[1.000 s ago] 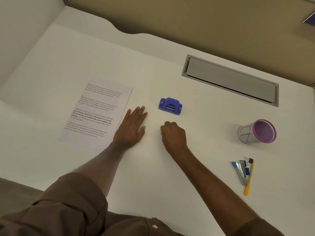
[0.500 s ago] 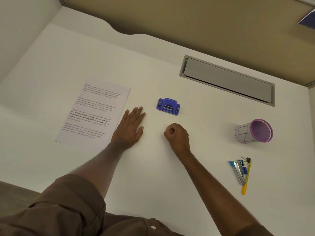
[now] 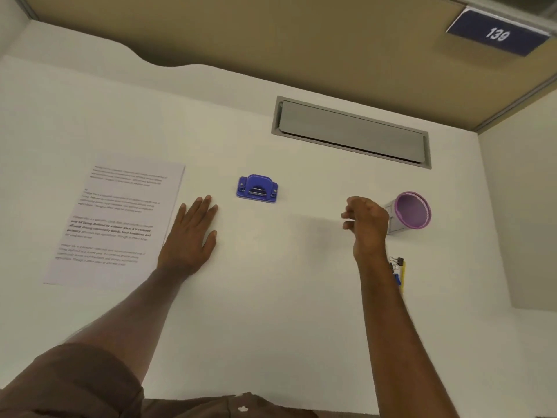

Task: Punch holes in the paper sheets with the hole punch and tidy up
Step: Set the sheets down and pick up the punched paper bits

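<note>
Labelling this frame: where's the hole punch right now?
In the head view the hole punch sits on the white desk near centre, untouched, just beyond and right of the flat left hand, between the paper sheets and the purple cup.

Single head-worn wide-angle view, looking forward and steeply down, close over white desk [image 3: 271, 297], both forearms entering from below.

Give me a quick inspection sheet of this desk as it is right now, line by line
Surface: white desk, no marks seen.
Job's things: blue hole punch standing free; printed paper flat at left.
Clutter: purple cup on its side; binder clip, yellow pen, partly hidden by the forearm.
Grippers: left hand flat on desk, empty; right hand raised, fingers loosely curled, empty.
Cables: nothing seen.
Surroundings: grey hatch; tan partition; sign 139.
</note>
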### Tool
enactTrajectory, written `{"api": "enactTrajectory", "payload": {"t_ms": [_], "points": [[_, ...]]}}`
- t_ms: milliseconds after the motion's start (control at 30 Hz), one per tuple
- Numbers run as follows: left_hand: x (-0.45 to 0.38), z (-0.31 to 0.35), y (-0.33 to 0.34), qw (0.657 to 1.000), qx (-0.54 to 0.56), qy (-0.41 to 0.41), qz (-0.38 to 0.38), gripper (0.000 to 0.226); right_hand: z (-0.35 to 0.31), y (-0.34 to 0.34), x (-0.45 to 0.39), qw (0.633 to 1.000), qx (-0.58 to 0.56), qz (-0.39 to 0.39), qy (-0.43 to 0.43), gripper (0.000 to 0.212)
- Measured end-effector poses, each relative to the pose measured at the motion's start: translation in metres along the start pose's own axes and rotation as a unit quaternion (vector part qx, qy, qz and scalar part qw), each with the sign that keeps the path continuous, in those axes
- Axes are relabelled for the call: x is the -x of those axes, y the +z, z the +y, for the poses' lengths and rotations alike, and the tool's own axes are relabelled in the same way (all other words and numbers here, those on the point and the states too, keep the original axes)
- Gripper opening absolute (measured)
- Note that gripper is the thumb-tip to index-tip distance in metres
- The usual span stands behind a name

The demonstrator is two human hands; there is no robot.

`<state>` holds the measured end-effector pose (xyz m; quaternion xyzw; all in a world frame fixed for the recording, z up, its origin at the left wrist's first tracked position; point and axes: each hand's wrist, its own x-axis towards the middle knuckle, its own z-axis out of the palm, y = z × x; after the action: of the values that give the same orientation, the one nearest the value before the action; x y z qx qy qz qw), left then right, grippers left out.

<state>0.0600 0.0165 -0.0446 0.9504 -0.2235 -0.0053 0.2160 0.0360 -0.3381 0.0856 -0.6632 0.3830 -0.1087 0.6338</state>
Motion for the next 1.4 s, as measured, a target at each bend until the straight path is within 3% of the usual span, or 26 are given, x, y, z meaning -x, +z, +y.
{"api": "enactTrajectory", "payload": {"t_ms": [67,133,200,467,900,1100,1167,1267,1400], "points": [[0.000,-0.002,0.003,1.000,0.000,0.004,0.009,0.060,-0.017,-0.033,-0.015,0.992,0.066,0.087,-0.061,0.013],[0.000,-0.004,0.005,1.000,0.000,0.006,0.008,0.061,-0.028,-0.065,-0.029,0.959,0.187,0.182,-0.111,0.017],[0.000,-0.005,0.005,1.000,0.005,0.004,0.004,0.062,-0.032,-0.090,-0.039,0.927,0.272,0.229,-0.124,0.019],[-0.001,-0.003,0.003,1.000,0.009,0.002,0.002,0.062,-0.035,-0.111,-0.052,0.900,0.360,0.210,-0.127,0.019],[-0.001,-0.003,0.002,1.000,0.002,-0.005,-0.009,0.063,-0.041,-0.113,-0.065,0.900,0.394,0.170,-0.076,0.015],[-0.001,-0.001,-0.001,1.000,-0.003,-0.005,-0.012,0.062,-0.038,-0.088,-0.048,0.900,0.356,0.180,-0.178,0.017],[-0.001,-0.001,-0.001,1.000,-0.005,-0.005,-0.015,0.062,-0.033,-0.059,-0.027,0.912,0.293,0.155,-0.242,0.010],[0.000,-0.002,0.000,1.000,-0.003,-0.002,-0.013,0.062,-0.005,-0.004,0.013,0.912,0.303,0.012,-0.276,0.009],[-0.001,-0.001,-0.002,1.000,-0.004,0.001,-0.010,0.061,0.050,0.056,0.055,0.841,0.445,-0.175,-0.253,0.011]]}}
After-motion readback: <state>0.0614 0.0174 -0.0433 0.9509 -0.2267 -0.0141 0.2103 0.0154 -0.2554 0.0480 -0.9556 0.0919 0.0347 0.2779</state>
